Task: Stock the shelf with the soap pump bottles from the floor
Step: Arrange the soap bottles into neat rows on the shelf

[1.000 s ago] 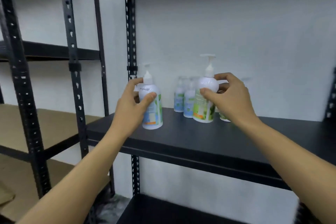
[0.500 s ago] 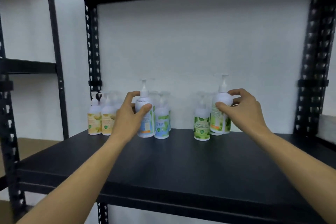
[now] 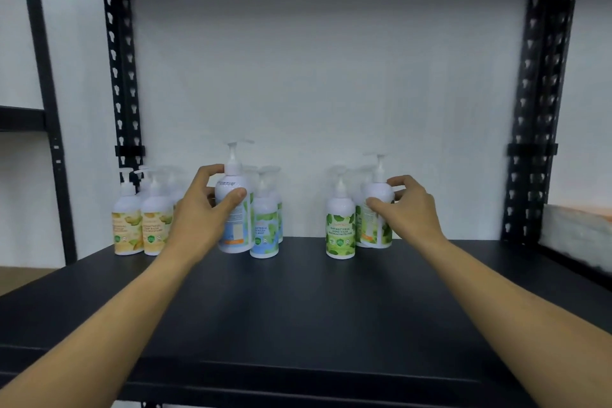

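The left hand [image 3: 202,209] grips a blue-label pump bottle [image 3: 234,209] and the right hand [image 3: 405,209] a green-label one [image 3: 376,209], both at the shelf [image 3: 298,308] rear; smooth, rigid, probably moderately heavy, best held round the shoulder.

- a white wall [image 3: 331,76] fills the view behind the rack, plain and evenly lit.
- a second black rack [image 3: 39,76] stands off to the left, one slim upright and a dark crossbar showing against the wall.
- low at the left edge, a tan board [image 3: 20,280] of that second rack peeks out.
- at the right edge, beyond the perforated post, a pale slab with an orange-tinted top [image 3: 578,225] sits blurred; what it is cannot be told.
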`<action>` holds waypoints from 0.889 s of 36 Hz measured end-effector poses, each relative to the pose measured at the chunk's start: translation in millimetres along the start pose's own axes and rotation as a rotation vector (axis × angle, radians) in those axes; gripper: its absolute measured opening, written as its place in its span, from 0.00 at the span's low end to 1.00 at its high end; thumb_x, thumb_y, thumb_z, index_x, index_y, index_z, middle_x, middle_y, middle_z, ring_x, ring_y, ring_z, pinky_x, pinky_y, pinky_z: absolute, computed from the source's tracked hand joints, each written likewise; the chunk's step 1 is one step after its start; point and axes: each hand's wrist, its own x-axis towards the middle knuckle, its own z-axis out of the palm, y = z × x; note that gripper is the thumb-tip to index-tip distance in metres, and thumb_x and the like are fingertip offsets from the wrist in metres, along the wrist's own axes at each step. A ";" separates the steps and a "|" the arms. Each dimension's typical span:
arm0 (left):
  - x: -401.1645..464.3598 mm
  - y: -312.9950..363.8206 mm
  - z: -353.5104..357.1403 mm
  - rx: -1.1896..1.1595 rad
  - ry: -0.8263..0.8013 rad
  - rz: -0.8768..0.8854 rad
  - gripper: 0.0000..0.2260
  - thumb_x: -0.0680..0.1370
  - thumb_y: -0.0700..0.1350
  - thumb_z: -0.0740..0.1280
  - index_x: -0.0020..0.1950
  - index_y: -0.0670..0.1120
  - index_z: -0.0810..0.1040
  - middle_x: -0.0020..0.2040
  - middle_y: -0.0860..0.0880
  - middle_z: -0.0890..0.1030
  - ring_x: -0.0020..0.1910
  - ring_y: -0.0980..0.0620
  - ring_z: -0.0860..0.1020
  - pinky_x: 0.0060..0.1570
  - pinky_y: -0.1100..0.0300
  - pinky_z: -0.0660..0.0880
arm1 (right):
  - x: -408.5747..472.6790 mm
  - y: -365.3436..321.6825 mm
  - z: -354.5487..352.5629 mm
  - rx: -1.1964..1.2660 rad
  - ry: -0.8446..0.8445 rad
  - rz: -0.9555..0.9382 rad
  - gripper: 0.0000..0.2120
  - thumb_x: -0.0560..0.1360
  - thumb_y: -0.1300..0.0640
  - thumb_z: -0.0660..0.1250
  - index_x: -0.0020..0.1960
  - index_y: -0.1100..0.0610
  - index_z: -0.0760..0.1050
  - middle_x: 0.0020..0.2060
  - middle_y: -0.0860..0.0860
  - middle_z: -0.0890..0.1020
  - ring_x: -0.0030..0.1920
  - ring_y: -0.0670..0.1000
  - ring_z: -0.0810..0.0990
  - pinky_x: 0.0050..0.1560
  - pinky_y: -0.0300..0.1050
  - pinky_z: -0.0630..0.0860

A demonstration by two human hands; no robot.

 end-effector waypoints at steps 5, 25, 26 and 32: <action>2.8 -1.4 -0.5 0.011 -0.009 0.001 0.14 0.79 0.49 0.69 0.60 0.60 0.69 0.46 0.54 0.82 0.45 0.58 0.81 0.40 0.62 0.75 | 7.0 11.3 8.3 -0.023 -0.022 0.025 0.22 0.69 0.51 0.76 0.58 0.50 0.71 0.48 0.52 0.81 0.44 0.49 0.81 0.40 0.42 0.76; 4.1 -6.5 -2.8 0.031 -0.007 -0.008 0.15 0.79 0.50 0.69 0.63 0.60 0.68 0.49 0.53 0.81 0.47 0.58 0.81 0.41 0.64 0.74 | 0.4 21.3 17.8 -0.072 -0.067 -0.013 0.24 0.70 0.51 0.77 0.61 0.54 0.72 0.49 0.52 0.79 0.40 0.41 0.77 0.34 0.34 0.71; 4.3 -7.0 -3.1 0.031 -0.005 -0.010 0.15 0.79 0.50 0.69 0.63 0.60 0.68 0.49 0.53 0.81 0.47 0.57 0.81 0.41 0.63 0.75 | 0.1 21.4 17.8 -0.073 -0.070 -0.013 0.24 0.71 0.52 0.77 0.61 0.55 0.72 0.49 0.52 0.79 0.40 0.41 0.77 0.34 0.34 0.71; 3.6 -10.1 -3.6 0.036 -0.002 -0.012 0.15 0.79 0.50 0.68 0.63 0.60 0.68 0.49 0.54 0.80 0.47 0.58 0.80 0.41 0.63 0.74 | -2.5 21.9 17.6 -0.083 -0.096 -0.013 0.24 0.72 0.51 0.75 0.63 0.54 0.70 0.50 0.51 0.79 0.40 0.40 0.77 0.34 0.33 0.70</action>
